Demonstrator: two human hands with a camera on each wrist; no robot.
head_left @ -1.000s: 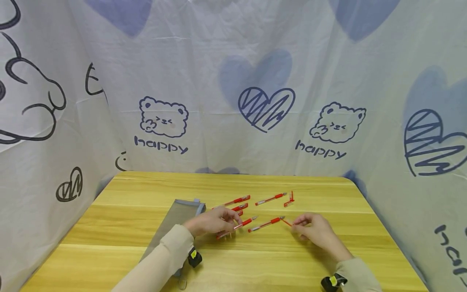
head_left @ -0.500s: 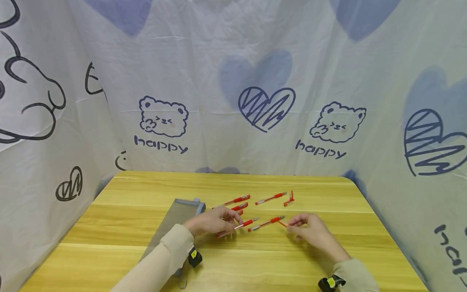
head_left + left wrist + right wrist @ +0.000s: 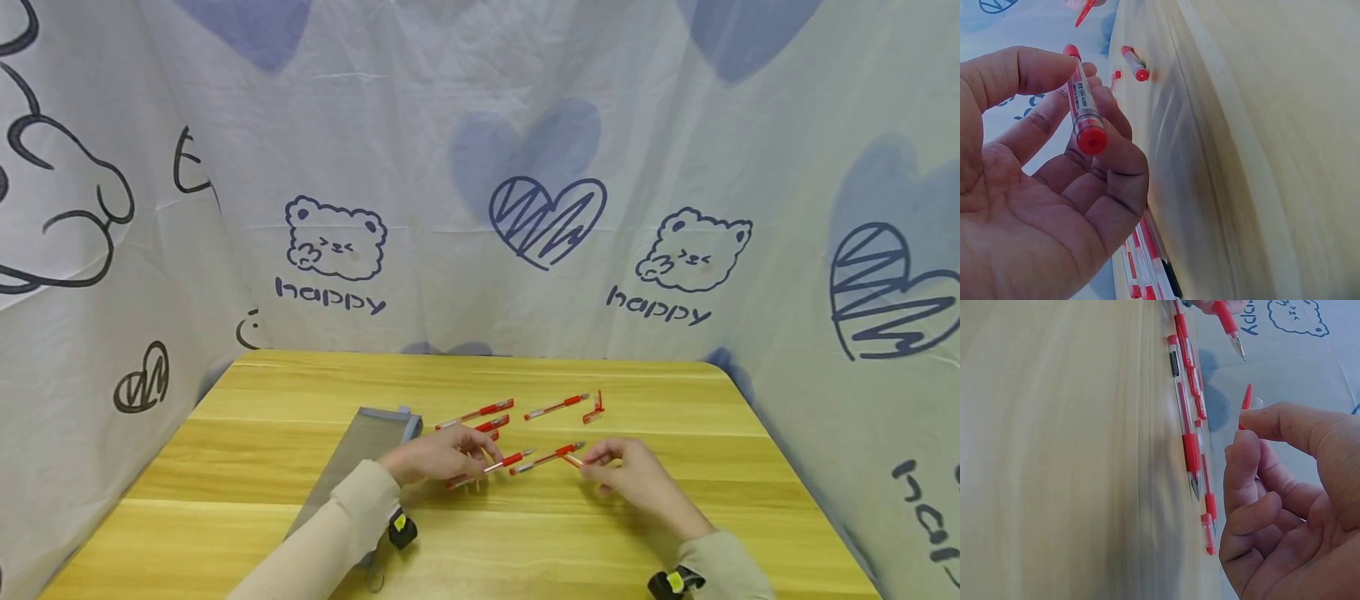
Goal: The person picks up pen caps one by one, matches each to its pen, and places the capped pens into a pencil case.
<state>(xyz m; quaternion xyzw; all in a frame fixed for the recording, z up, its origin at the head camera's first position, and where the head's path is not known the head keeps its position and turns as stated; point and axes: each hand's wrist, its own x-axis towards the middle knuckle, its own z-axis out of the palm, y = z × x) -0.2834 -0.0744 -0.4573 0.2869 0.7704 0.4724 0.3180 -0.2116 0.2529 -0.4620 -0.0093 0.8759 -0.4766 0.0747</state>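
Two hands, each bare and each pinching a part of a red gel pen, are working above the wooden table (image 3: 540, 542).

Left hand (image 3: 438, 457): thumb and fingers are grasping an uncapped red gel pen (image 3: 513, 459), its bare tip pointing toward the right hand.

Right hand (image 3: 633, 477): thumb and forefinger are pinching a red pen cap (image 3: 1246, 400), its clip showing in the right wrist view.

Change: the right hand is shifting toward the left, carrying the cap nearer the held pen; the left hand is staying almost in place. The gap is narrowing, but cap and tip are remaining apart. By judgement, the two parts are being brought together, with the capping not yet made.

Surroundings: a second uncapped pen (image 3: 538, 462) is lying between the two grips. Another uncapped pen (image 3: 573, 401) is lying beyond them, with loose red cap pieces (image 3: 593, 416) just beside its tip, their count uncertain. Capped red pens (image 3: 495, 408) are resting beyond the left grip, partly hidden. A grey zip pouch (image 3: 348, 462) is lying flat to the left of that grip, partly under the forearm.
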